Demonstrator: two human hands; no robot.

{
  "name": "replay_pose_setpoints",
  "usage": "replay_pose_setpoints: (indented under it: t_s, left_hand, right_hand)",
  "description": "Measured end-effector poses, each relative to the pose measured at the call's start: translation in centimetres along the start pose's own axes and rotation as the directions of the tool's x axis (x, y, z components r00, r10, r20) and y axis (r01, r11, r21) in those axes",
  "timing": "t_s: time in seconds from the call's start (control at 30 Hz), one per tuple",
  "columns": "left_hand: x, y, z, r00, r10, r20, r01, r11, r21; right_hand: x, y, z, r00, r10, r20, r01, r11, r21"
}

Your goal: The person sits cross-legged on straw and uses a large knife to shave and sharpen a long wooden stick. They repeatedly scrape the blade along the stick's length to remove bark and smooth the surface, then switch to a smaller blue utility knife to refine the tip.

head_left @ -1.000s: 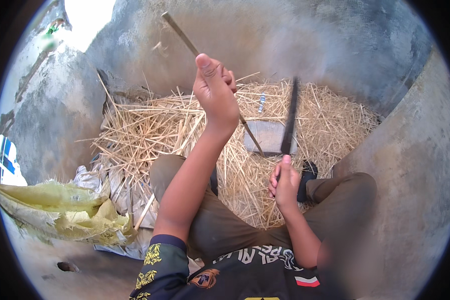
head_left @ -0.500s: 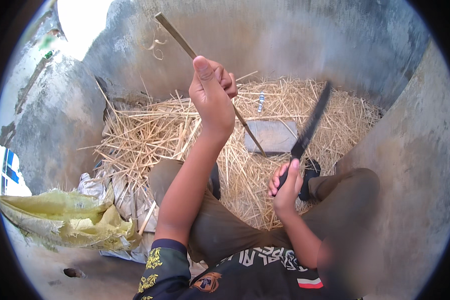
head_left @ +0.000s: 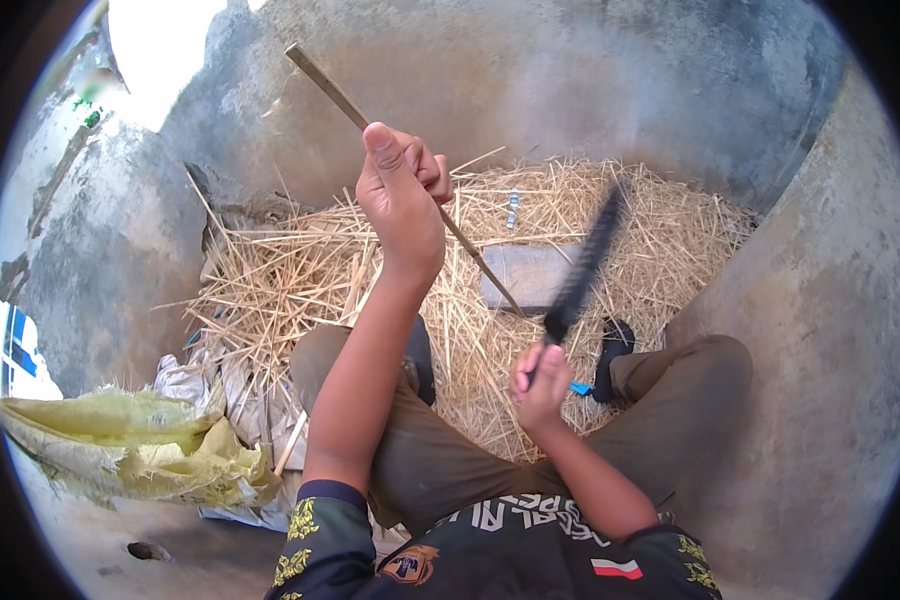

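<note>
Raised in front of me, my left hand (head_left: pixel 402 210) is closed round a long thin bamboo strip (head_left: pixel 328 88), its thumb along the strip. The strip slants from the upper left down to the right, its lower end near the grey block. My right hand (head_left: pixel 540 390) grips the dark handle of a machete (head_left: pixel 582 265) low in front of my lap. The black blade points up and slightly right, blurred by motion. It lies close to the strip's lower end; whether they touch I cannot tell.
A grey rectangular block (head_left: pixel 530 277) lies on straw-like shavings (head_left: pixel 460 350) between my feet. Loose strips (head_left: pixel 280 275) pile up at left. A torn yellow sack (head_left: pixel 120 450) sits lower left. Concrete walls (head_left: pixel 450 80) curve closely around me.
The machete and my right hand have moved left and slightly toward me. My left hand has shifted a little left and down with the strip. The curled shavings by its upper end are gone.
</note>
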State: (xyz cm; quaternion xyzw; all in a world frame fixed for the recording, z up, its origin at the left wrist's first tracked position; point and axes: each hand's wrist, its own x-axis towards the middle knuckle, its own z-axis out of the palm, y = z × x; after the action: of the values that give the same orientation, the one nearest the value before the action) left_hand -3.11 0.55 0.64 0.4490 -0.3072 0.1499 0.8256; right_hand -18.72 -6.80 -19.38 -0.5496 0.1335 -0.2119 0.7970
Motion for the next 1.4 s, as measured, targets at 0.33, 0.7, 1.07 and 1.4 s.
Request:
replay_pose_setpoints:
  t_s: [0.33,0.7,1.07,1.4]
  left_hand:
    - [0.8,0.1,-1.8,1.0,0.002,0.0,-0.002,1.0,-0.006]
    - [0.9,-0.2,-1.9,0.996,0.011,-0.088,-0.01,1.0,0.013]
    - [0.1,0.0,-0.9,0.979,0.051,-0.196,-0.028,0.993,0.116]
    - [0.3,8.4,0.0,0.947,0.219,-0.237,-0.212,0.976,0.053]
  right_hand:
    - [0.8,-2.9,0.0,0.999,0.015,-0.05,-0.018,0.998,-0.067]
    - [3.4,0.8,-1.2,0.991,0.132,-0.033,-0.136,0.97,-0.204]
    - [4.1,5.6,-1.7,0.737,0.66,-0.149,-0.671,0.687,-0.279]
    - [0.9,2.8,0.3,0.98,0.021,0.199,0.044,0.947,-0.318]
